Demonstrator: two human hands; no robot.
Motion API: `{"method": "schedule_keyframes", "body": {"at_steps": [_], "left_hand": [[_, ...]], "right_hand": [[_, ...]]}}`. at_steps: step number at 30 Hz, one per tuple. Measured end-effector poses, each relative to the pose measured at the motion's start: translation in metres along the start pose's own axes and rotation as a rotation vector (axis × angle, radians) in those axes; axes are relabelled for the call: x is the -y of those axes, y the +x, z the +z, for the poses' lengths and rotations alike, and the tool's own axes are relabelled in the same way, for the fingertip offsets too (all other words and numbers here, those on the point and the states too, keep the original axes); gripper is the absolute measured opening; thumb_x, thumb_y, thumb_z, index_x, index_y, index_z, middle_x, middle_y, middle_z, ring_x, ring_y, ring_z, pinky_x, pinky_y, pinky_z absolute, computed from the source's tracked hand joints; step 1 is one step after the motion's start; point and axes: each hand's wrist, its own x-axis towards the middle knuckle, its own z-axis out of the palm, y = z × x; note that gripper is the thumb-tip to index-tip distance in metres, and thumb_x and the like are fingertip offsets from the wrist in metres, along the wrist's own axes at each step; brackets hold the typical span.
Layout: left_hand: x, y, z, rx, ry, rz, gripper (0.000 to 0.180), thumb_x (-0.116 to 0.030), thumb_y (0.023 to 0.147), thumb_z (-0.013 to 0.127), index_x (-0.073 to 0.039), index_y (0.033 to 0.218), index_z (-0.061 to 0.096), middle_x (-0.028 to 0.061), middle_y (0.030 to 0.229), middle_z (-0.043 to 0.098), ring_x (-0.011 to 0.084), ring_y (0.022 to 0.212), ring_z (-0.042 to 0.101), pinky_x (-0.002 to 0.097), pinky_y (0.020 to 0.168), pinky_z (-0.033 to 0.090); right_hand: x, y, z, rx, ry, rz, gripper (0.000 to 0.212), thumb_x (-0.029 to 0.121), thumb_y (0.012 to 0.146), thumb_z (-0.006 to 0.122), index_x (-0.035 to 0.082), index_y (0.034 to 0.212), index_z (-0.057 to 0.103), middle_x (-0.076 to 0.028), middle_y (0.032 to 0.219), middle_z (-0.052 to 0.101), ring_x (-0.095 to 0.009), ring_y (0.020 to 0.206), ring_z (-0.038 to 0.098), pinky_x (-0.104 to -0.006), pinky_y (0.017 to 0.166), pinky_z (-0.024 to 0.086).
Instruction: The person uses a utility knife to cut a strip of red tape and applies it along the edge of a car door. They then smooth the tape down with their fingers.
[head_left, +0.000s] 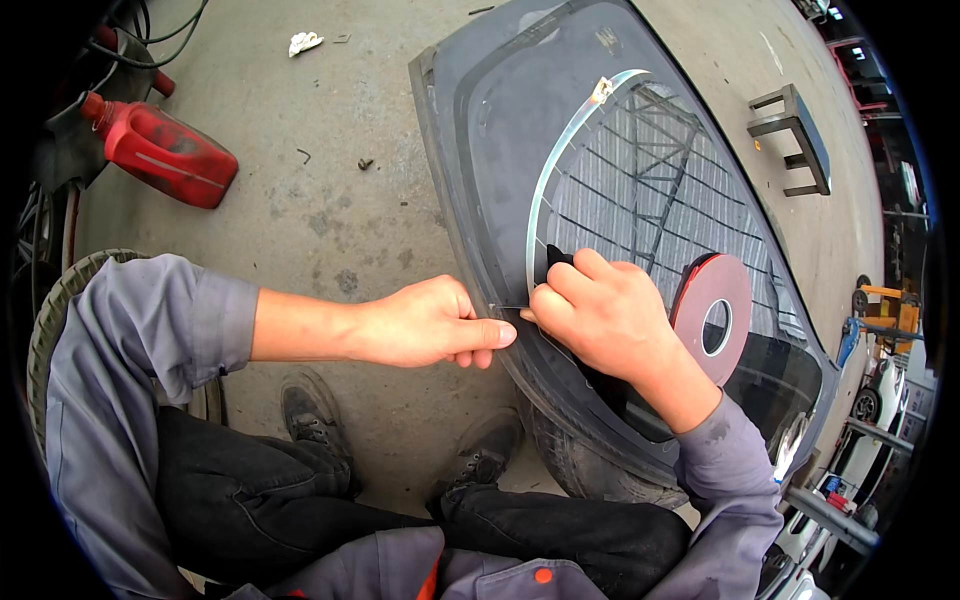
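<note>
Left grip, right grip tightly curled, strand between

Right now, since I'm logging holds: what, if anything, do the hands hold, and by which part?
A thin strand seems held taut between the left hand and the right hand; where each grip falls on it is hidden.

The tape roll is dusty pink, red-edged; the panel dark grey, its glass patterned with pale stripes and dark lines; the jug red, the sleeves grey.
</note>
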Motion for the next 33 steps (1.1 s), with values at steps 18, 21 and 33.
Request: {"method": "schedule_keyframes", "body": {"at_steps": [18, 21, 33], "left_hand": [[-0.007, -0.002, 0.000, -0.011, 0.025, -0.035, 0.046, -0.042, 0.095, 0.061, 0.000, 0.076, 0.072, 0.0051, 0.072, 0.068, 0.0111, 0.070, 0.061, 0.0264, 0.066, 0.049], [-0.004, -0.002, 0.000, -0.009, 0.011, -0.023, 0.047, -0.042, 0.094, 0.061, 0.000, 0.077, 0.072, 0.0052, 0.072, 0.068, 0.0112, 0.070, 0.061, 0.0266, 0.067, 0.049], [-0.006, -0.001, -0.001, 0.009, 0.014, -0.035, 0.045, -0.040, 0.095, 0.061, -0.001, 0.076, 0.071, 0.0044, 0.073, 0.068, 0.0109, 0.072, 0.061, 0.0262, 0.067, 0.049]], "right_hand": [[0.006, 0.004, -0.016, 0.150, -0.039, 0.028, 0.018, 0.020, 0.072, 0.067, 0.014, 0.070, 0.051, 0.001, 0.065, 0.042, -0.016, 0.063, 0.048, -0.0298, 0.046, 0.042], [0.003, 0.001, -0.015, 0.138, -0.034, 0.042, 0.019, 0.021, 0.072, 0.068, 0.014, 0.069, 0.051, 0.001, 0.065, 0.041, -0.016, 0.062, 0.047, -0.0297, 0.046, 0.041], [0.003, 0.000, -0.009, 0.047, -0.053, 0.006, 0.019, 0.017, 0.066, 0.064, 0.014, 0.067, 0.045, 0.001, 0.066, 0.040, -0.015, 0.063, 0.048, -0.0274, 0.044, 0.042]]}}
